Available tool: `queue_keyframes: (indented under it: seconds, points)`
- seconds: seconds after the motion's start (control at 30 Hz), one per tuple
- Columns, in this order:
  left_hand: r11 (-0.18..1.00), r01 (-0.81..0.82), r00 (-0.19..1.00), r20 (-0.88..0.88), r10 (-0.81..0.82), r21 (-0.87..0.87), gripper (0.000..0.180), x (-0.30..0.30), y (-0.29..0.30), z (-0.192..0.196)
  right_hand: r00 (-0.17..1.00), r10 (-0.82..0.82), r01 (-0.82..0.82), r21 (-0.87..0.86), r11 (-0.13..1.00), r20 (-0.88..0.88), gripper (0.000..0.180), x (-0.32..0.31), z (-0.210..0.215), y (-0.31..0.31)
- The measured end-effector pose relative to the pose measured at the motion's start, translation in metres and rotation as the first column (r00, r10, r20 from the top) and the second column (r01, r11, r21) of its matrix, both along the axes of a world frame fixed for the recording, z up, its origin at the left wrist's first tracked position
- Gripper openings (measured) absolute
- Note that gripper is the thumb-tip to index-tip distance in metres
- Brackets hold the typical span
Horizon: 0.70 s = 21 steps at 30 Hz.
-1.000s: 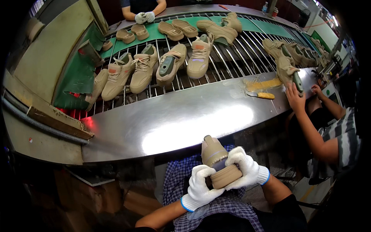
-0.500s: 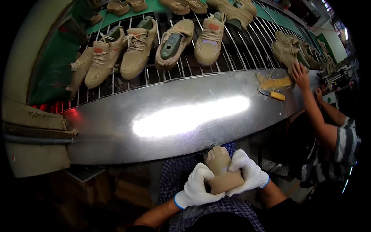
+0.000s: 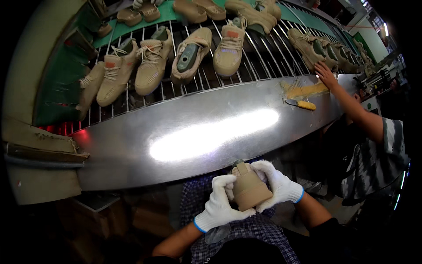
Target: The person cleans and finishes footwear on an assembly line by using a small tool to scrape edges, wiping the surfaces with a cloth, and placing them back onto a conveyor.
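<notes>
A tan sneaker [image 3: 251,190] is held between my two white-gloved hands, low over my lap, just off the near edge of the metal ledge. Its heel and thick sole end face me, and a dark green form shows at its top. My left hand [image 3: 220,199] wraps the shoe's left side, with thumb and fingers closed on it. On the opposite side my right hand [image 3: 278,187] grips the upper and the sole edge. The shoe's toe and underside are hidden from view.
A shiny metal ledge [image 3: 123,152] runs before me. Beyond it, several tan sneakers [image 3: 151,70] stand on a wire rack. A yellow-handled knife [image 3: 305,105] lies on the ledge beside a yellow strip [image 3: 305,91]. At right, a co-worker's hand [image 3: 326,75] touches another shoe.
The shoe in my hands has tilted, showing more of its heel, and my grip has shifted round it. A co-worker's shoe at right has moved left on the rack. Another gloved hand appears at the top.
</notes>
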<state>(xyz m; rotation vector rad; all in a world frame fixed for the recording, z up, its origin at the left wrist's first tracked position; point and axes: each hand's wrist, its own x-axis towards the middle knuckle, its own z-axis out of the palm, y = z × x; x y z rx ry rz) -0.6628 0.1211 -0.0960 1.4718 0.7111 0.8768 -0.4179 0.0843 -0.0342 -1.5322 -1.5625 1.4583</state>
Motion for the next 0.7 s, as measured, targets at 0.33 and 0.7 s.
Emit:
queue_keyframes:
  seconds: [0.33, 0.7]
  points:
    - [0.902, 0.359, 0.828, -0.365, -0.426, -0.239, 0.118, -0.057, 0.073, 0.049, 0.865, -0.188, 0.034, -0.32, 0.947, -0.466, 0.125, -0.018, -0.077, -0.029]
    - [0.555, -0.207, 0.977, 0.143, 0.156, 0.806, 0.101, -0.049, 0.082, 0.159, 0.42, -0.083, 0.432, 0.119, 0.894, -0.904, 0.082, -0.075, 0.066, 0.091]
